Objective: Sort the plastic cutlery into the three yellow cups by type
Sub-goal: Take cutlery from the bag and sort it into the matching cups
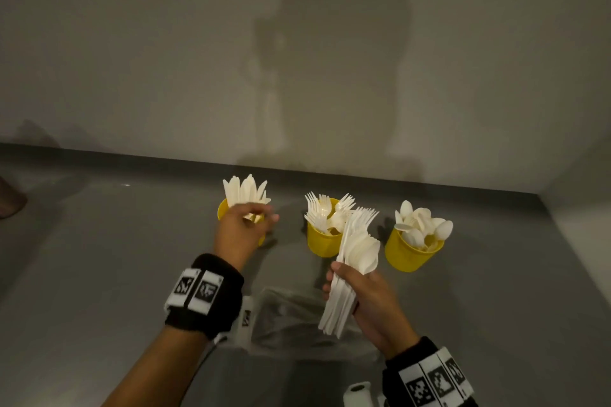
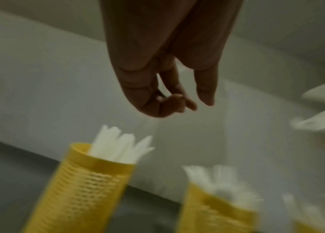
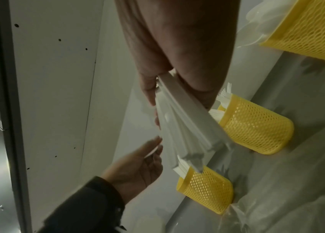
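Note:
Three yellow mesh cups stand in a row on the grey table. The left cup (image 1: 222, 208) (image 2: 81, 189) (image 3: 207, 189) holds knives, the middle cup (image 1: 322, 244) (image 3: 257, 130) forks, and the right cup (image 1: 406, 254) (image 3: 313, 28) spoons. My left hand (image 1: 246, 225) (image 2: 177, 102) hovers just over the knife cup and hides part of it. Its fingers hang loosely curled with nothing plainly in them. In front of the fork cup, my right hand (image 1: 367, 294) grips a fanned bundle of white cutlery (image 1: 355, 248) (image 3: 177, 126) with spoon and fork heads up.
A crumpled clear plastic bag (image 1: 297, 314) lies on the table below my hands. A white roll (image 1: 357, 393) stands at the near edge. A pale wall rises close behind the cups. A brownish object (image 1: 10, 198) sits at the far left.

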Demonstrator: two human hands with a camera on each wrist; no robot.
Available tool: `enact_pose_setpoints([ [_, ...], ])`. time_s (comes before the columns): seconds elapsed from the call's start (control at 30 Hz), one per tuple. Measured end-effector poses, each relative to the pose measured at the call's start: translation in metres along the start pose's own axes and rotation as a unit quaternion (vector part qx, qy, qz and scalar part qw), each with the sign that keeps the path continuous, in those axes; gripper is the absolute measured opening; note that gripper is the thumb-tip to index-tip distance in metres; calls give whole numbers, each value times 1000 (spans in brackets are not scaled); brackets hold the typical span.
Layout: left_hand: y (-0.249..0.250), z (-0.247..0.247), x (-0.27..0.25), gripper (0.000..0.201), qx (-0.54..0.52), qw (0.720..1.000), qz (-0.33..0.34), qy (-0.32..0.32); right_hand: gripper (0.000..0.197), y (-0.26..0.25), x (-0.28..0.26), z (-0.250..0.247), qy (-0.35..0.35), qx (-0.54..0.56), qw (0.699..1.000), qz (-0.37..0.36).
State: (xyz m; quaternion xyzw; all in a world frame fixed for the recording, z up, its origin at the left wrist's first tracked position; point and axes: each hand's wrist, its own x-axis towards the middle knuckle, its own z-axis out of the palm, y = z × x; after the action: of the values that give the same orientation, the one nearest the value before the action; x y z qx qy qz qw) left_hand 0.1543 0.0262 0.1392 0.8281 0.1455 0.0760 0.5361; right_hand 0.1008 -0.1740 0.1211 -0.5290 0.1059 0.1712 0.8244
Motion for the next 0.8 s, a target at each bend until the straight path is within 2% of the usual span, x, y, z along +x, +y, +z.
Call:
enact_pose_setpoints([
  [0.03,7,9,-15,8,-36,998,3,-53,8,1,0,0,-1,2,1000,-2],
  [0.13,22,30,-50,13,-108,980,3,-168,16,3,-2,1,-8,-11,1000,-12],
  [0.23,30,41,-64,24,-162,964,-16,-212,18,2,-5,2,-35,-16,999,-25],
  [0.43,37,38,-68,17,-133,972,7,-193,18,-1,-8,-1,-57,-26,998,-30],
  [0.53,38,38,-73,14,-90,983,31,-158,26,-1,-11,2,-76,-28,996,-30],
  [0.67,42,36,-74,13,-82,988,7,-130,40,1,-12,8,-81,-29,996,-33],
  [0.8,46,33,-72,14,-98,989,-14,-109,33,3,-11,12,-74,-22,997,-29],
])
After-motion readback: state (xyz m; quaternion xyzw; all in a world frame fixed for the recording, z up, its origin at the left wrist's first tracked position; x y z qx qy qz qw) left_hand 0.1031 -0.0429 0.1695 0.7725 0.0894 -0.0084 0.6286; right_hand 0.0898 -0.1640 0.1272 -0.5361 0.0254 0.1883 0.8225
